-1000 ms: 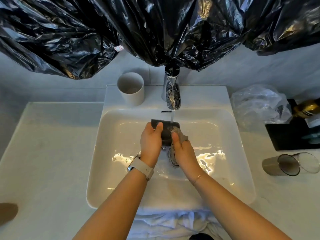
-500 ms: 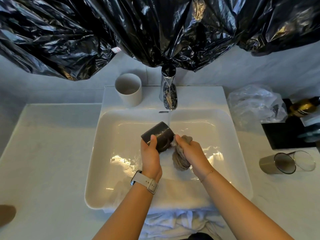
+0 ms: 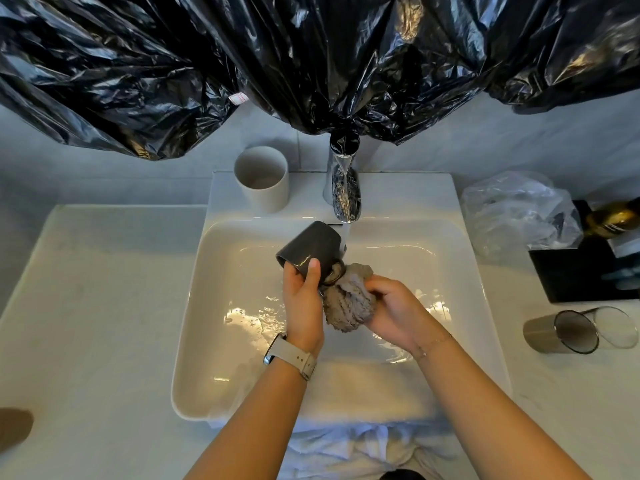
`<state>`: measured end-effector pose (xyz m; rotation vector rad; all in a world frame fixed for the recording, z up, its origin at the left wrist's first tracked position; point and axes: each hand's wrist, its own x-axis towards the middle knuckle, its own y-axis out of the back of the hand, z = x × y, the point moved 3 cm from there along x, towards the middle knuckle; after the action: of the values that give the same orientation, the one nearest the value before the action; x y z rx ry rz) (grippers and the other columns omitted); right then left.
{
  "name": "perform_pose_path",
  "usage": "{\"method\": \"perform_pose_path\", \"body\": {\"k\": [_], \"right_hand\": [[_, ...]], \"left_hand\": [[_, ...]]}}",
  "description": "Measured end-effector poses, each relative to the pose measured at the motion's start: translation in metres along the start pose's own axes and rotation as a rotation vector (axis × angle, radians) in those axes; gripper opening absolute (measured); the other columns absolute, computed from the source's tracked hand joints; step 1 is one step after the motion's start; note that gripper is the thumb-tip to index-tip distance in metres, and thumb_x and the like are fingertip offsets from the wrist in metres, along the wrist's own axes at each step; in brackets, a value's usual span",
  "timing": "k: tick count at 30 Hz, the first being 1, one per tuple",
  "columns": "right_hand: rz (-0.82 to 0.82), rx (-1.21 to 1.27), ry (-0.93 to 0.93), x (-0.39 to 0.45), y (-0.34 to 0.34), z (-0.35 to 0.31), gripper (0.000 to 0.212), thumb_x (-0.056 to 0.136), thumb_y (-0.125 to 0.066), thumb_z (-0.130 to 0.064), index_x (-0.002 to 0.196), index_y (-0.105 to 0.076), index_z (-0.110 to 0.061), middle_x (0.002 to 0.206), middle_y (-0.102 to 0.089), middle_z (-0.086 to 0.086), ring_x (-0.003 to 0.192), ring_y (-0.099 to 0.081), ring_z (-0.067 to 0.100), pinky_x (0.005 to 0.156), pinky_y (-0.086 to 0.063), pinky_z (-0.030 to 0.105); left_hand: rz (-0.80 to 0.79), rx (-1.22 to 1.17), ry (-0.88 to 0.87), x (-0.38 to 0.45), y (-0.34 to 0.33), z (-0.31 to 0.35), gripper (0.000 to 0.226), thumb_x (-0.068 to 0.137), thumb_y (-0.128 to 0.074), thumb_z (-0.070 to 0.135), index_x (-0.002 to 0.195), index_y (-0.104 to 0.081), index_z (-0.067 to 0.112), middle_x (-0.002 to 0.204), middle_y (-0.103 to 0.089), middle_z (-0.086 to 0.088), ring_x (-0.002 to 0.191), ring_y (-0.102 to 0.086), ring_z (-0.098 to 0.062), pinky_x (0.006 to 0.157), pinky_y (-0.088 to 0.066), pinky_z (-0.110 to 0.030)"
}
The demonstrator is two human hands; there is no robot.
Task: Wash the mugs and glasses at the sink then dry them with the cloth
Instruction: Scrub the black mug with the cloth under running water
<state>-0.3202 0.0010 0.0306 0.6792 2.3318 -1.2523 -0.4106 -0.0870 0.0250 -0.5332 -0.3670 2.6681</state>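
Head view: left hand (image 3: 302, 299) grips dark mug (image 3: 313, 249), right hand (image 3: 394, 311) clutches cloth (image 3: 348, 304); white cup (image 3: 262, 178) beside tap (image 3: 343, 188)

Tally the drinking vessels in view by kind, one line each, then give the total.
Dark mugs: 1, the dark grey mug held in the left hand over the sink.
White cups: 1, the white cup on the sink's back ledge.
Glasses: 2, the tinted glass and the clear glass, both lying on the counter.
Total: 4
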Motion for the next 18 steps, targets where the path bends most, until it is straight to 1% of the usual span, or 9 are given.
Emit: {"method": "perform_pose_path", "body": {"k": [2, 4, 6, 8, 11, 13, 15, 17, 18], "right_hand": [[0.041, -0.208, 0.022, 0.004, 0.003, -0.002, 0.028, 0.095, -0.048, -0.003, 0.117, -0.063, 0.003, 0.116, -0.069, 0.02, 0.111, -0.064, 0.031, 0.097, -0.052, 0.042], [0.099, -0.315, 0.048, 0.01, 0.004, -0.002, 0.026, 0.095, -0.054, -0.005, 0.118, -0.063, 0.003, 0.117, -0.068, 0.021, 0.113, -0.063, 0.033, 0.1, -0.05, 0.045], [0.139, -0.322, 0.079, 0.014, 0.003, -0.003, 0.028, 0.093, -0.059, -0.011, 0.118, -0.065, 0.001, 0.116, -0.068, 0.021, 0.113, -0.064, 0.034, 0.102, -0.049, 0.048], [0.163, -0.294, 0.098, 0.019, 0.001, -0.004, 0.033, 0.088, -0.065, -0.023, 0.114, -0.068, -0.003, 0.114, -0.07, 0.019, 0.111, -0.065, 0.032, 0.1, -0.05, 0.046], [0.192, -0.241, 0.116, 0.025, -0.002, -0.004, 0.043, 0.083, -0.066, -0.034, 0.113, -0.069, -0.004, 0.116, -0.069, 0.019, 0.11, -0.065, 0.032, 0.098, -0.051, 0.045], [0.188, -0.204, 0.148, 0.029, -0.003, -0.003, 0.04, 0.088, -0.063, -0.036, 0.113, -0.069, -0.006, 0.113, -0.07, 0.017, 0.106, -0.066, 0.028, 0.094, -0.053, 0.042], [0.219, -0.224, 0.186, 0.034, -0.006, -0.001, 0.03, 0.093, -0.059, -0.035, 0.108, -0.07, -0.011, 0.108, -0.072, 0.013, 0.102, -0.068, 0.025, 0.09, -0.055, 0.04], [0.325, -0.376, 0.202, 0.038, -0.008, -0.001, 0.026, 0.096, -0.055, -0.036, 0.102, -0.069, -0.015, 0.102, -0.073, 0.011, 0.097, -0.07, 0.024, 0.084, -0.057, 0.037], [0.367, -0.485, 0.203, 0.039, -0.008, -0.003, 0.026, 0.098, -0.052, -0.038, 0.098, -0.067, -0.017, 0.096, -0.073, 0.009, 0.091, -0.07, 0.019, 0.078, -0.058, 0.032]], "left_hand": [[-0.015, 0.007, -0.019, 0.0, 0.0, 0.0, 0.029, 0.101, -0.051, 0.01, 0.126, -0.055, 0.025, 0.113, -0.071, 0.005, 0.105, -0.068, -0.008, 0.079, -0.053, -0.017], [-0.039, 0.002, -0.038, 0.0, -0.003, 0.0, 0.029, 0.101, -0.051, 0.01, 0.124, -0.055, 0.027, 0.11, -0.073, 0.008, 0.105, -0.068, -0.009, 0.08, -0.054, -0.018], [-0.053, -0.001, -0.04, -0.001, -0.006, 0.0, 0.029, 0.101, -0.051, 0.01, 0.125, -0.055, 0.026, 0.111, -0.073, 0.006, 0.106, -0.068, -0.011, 0.08, -0.054, -0.019], [-0.054, -0.006, -0.029, 0.001, -0.009, -0.001, 0.029, 0.101, -0.051, 0.01, 0.124, -0.055, 0.026, 0.11, -0.073, 0.008, 0.106, -0.068, -0.011, 0.08, -0.055, -0.019], [-0.045, 0.004, -0.006, 0.005, -0.011, -0.003, 0.03, 0.101, -0.05, 0.008, 0.122, -0.054, 0.029, 0.108, -0.073, 0.011, 0.105, -0.068, -0.006, 0.079, -0.054, -0.018], [-0.041, 0.021, 0.007, 0.008, -0.012, -0.004, 0.031, 0.101, -0.051, 0.008, 0.124, -0.053, 0.028, 0.112, -0.071, 0.007, 0.106, -0.067, -0.006, 0.08, -0.054, -0.017], [-0.034, 0.044, 0.025, 0.009, -0.014, -0.007, 0.032, 0.101, -0.051, 0.008, 0.129, -0.052, 0.023, 0.119, -0.067, 0.0, 0.109, -0.067, -0.009, 0.083, -0.055, -0.021], [-0.005, 0.063, 0.051, 0.01, -0.014, -0.009, 0.034, 0.101, -0.051, 0.008, 0.134, -0.05, 0.017, 0.123, -0.066, -0.007, 0.113, -0.065, -0.015, 0.089, -0.055, -0.028], [0.015, 0.063, 0.063, 0.01, -0.013, -0.011, 0.034, 0.101, -0.051, 0.008, 0.133, -0.051, 0.016, 0.123, -0.065, -0.009, 0.114, -0.064, -0.018, 0.092, -0.054, -0.031]]}}
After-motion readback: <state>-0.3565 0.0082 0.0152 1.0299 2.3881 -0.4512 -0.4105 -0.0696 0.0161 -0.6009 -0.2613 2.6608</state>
